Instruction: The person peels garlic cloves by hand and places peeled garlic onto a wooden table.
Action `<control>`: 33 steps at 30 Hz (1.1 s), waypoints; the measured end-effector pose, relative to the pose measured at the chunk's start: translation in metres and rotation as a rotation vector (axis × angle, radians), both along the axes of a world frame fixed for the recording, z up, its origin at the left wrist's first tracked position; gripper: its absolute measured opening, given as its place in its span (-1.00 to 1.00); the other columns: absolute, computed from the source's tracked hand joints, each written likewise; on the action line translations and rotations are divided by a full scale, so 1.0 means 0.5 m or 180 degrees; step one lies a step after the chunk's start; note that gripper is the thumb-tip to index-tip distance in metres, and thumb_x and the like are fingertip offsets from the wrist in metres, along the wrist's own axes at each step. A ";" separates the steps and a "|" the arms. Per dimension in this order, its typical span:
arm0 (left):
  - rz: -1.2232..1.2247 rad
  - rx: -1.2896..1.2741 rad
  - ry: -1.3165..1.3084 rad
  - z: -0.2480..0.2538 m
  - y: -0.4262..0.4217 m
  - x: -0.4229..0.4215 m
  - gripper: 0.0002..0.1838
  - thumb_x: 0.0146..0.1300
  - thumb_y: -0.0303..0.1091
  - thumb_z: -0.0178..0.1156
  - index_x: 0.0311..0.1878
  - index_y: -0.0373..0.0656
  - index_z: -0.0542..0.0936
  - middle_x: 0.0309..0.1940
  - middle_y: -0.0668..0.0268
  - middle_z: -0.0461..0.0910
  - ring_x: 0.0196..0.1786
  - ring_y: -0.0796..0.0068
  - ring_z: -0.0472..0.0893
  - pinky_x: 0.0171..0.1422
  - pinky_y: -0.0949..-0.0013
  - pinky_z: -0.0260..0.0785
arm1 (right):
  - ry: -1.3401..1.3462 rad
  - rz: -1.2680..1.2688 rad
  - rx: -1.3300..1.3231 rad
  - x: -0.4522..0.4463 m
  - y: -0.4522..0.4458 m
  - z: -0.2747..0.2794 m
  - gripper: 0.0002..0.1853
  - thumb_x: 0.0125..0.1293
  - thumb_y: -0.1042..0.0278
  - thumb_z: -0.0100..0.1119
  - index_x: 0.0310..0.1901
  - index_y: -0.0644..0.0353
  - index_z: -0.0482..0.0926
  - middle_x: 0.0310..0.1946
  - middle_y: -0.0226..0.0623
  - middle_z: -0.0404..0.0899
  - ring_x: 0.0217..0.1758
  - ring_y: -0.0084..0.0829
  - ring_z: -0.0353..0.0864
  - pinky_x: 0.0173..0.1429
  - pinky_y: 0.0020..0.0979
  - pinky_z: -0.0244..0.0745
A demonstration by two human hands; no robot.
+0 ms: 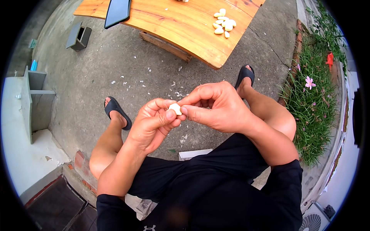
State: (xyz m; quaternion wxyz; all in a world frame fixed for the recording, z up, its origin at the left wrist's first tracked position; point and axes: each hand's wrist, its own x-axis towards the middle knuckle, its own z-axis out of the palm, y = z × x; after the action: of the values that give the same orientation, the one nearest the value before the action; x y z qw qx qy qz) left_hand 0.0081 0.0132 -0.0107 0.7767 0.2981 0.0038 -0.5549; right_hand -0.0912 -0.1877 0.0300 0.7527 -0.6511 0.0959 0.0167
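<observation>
A small whitish garlic clove point(175, 109) is pinched between both hands above the concrete ground. My left hand point(153, 122) holds its left side with thumb and fingers closed on it. On its right side, the thumb and index fingertip of my right hand point(216, 107) touch the clove, the other fingers curled. Beyond the hands, several pale cloves point(229, 26) lie in a loose pile near the right end of the wooden table point(185, 29).
A dark phone or tablet point(118, 13) rests on the table's left part. White skin scraps point(177, 93) are scattered on the ground between two sandalled feet. A grey box point(79, 37) stands at the left, grass with pink flowers point(309, 83) at the right.
</observation>
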 end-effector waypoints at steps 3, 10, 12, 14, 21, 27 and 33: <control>-0.0004 -0.0018 0.0097 0.001 0.000 0.000 -0.80 0.37 -0.54 0.30 0.03 -0.22 0.66 -0.08 0.06 0.73 -0.01 0.28 0.77 0.06 0.43 0.71 | 0.0222 0.0043 0.0010 -0.001 -0.003 0.005 -0.83 0.34 0.39 0.42 -0.15 0.31 0.79 -0.48 -0.44 0.70 -0.45 -0.79 0.52 -0.41 -0.64 0.38; -0.0115 -0.0030 0.0206 0.001 0.001 -0.001 -0.81 0.37 -0.53 0.31 0.03 -0.24 0.66 -0.08 0.06 0.73 -0.01 0.28 0.77 0.07 0.43 0.72 | 0.0227 0.0036 0.0044 0.000 -0.003 0.010 -0.83 0.33 0.36 0.43 -0.20 0.32 0.77 -0.45 -0.44 0.72 -0.41 -0.78 0.57 -0.36 -0.64 0.45; -0.0102 0.0003 0.0249 0.002 0.001 -0.002 -0.81 0.37 -0.53 0.31 0.03 -0.25 0.66 -0.08 0.06 0.72 -0.01 0.27 0.77 0.07 0.43 0.72 | 0.0249 -0.0001 0.0092 -0.001 -0.001 0.007 -0.83 0.32 0.37 0.44 -0.21 0.32 0.77 -0.45 -0.45 0.72 -0.40 -0.78 0.57 -0.36 -0.64 0.46; -0.0067 -0.0016 0.0253 0.001 0.000 -0.002 -0.81 0.38 -0.53 0.30 0.03 -0.26 0.65 -0.08 0.06 0.73 -0.01 0.27 0.77 0.07 0.43 0.72 | 0.0240 0.0188 0.0069 -0.002 -0.009 0.011 -0.84 0.36 0.46 0.38 -0.10 0.36 0.74 -0.32 -0.32 0.76 -0.26 -0.67 0.68 -0.19 -0.60 0.58; -0.0051 -0.0046 0.0210 -0.001 0.002 -0.001 -0.80 0.39 -0.52 0.29 0.04 -0.26 0.66 -0.09 0.06 0.73 -0.02 0.28 0.77 0.06 0.44 0.71 | 0.0183 0.0102 0.0035 -0.003 -0.005 0.005 -0.82 0.31 0.39 0.46 -0.17 0.34 0.78 -0.43 -0.42 0.73 -0.39 -0.78 0.57 -0.35 -0.64 0.47; -0.0091 -0.0010 0.0198 -0.004 0.004 -0.002 -0.81 0.38 -0.52 0.30 0.03 -0.27 0.66 -0.10 0.05 0.74 -0.03 0.29 0.78 0.04 0.44 0.71 | -0.0039 0.0051 -0.0262 -0.003 0.001 0.009 -0.81 0.29 0.36 0.48 -0.19 0.33 0.78 -0.44 -0.43 0.72 -0.39 -0.77 0.57 -0.35 -0.64 0.46; -0.0149 -0.0001 0.0203 -0.006 0.004 -0.004 -0.82 0.39 -0.50 0.30 0.02 -0.27 0.66 -0.07 0.03 0.73 -0.03 0.27 0.77 0.05 0.44 0.71 | 0.0272 0.0286 -0.0350 -0.002 -0.010 0.019 -0.85 0.30 0.52 0.35 -0.14 0.37 0.75 -0.34 -0.33 0.77 -0.22 -0.68 0.70 -0.18 -0.60 0.56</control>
State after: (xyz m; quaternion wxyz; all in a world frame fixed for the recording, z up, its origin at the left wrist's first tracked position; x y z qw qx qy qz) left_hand 0.0061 0.0150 -0.0138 0.7630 0.2801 0.0215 -0.5821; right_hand -0.0924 -0.1928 0.0397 0.7096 -0.6937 0.0994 0.0729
